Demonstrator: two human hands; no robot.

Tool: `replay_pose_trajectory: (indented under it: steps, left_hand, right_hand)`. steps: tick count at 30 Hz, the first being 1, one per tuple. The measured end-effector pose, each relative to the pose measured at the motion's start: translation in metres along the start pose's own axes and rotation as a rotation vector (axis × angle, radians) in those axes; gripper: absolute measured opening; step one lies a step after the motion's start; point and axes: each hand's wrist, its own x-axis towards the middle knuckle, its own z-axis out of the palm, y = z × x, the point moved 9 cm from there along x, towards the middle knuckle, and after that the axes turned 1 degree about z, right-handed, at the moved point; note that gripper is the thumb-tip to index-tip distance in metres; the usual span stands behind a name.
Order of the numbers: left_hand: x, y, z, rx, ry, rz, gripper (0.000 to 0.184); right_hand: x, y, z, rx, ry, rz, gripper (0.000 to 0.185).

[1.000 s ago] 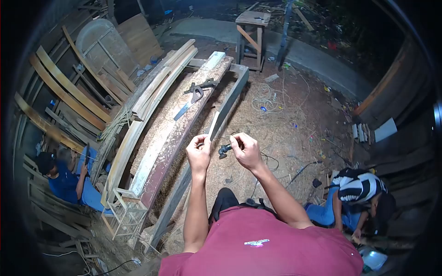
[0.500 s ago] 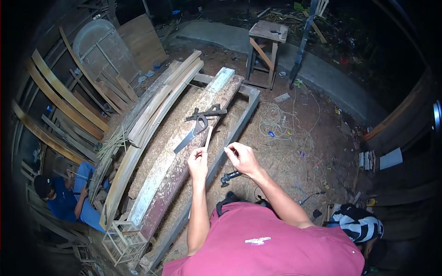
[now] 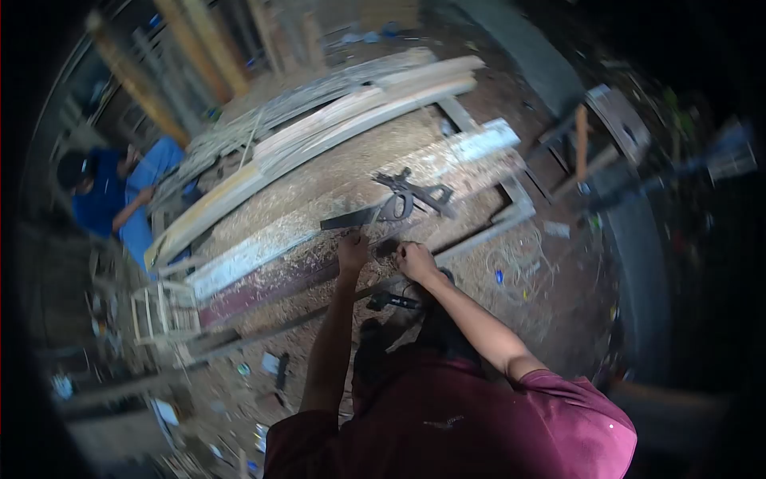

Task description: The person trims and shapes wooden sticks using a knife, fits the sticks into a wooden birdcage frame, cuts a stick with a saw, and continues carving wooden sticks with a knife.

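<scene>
The 2 hands curl near the saw; blur hides how tightly, and whether they hold anything.

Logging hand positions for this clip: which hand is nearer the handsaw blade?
Left. The left hand is close beside the handsaw blade; contact is unclear. The right hand is farther off, toward the handle end.
</scene>
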Motion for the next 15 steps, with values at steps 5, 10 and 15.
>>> replay_pose_trajectory:
  steps: [5,10,15]
  left_hand:
    - [0.004,-0.006,0.009,-0.256,0.338,-0.434,0.019]
    - [-0.031,-0.083,0.086,-0.348,0.477,-0.632,0.02]
    - [-0.071,-0.037,0.089,-0.369,0.586,-0.701,0.014]
  right_hand:
    - [0.1,0.064,0.071,-0.324,-0.267,-0.246,0.036]
    - [0.145,0.122,0.119,-0.694,-0.559,-0.265,0.058]
    - [0.146,0.123,0.132,-0.892,-0.497,-0.717,0.035]
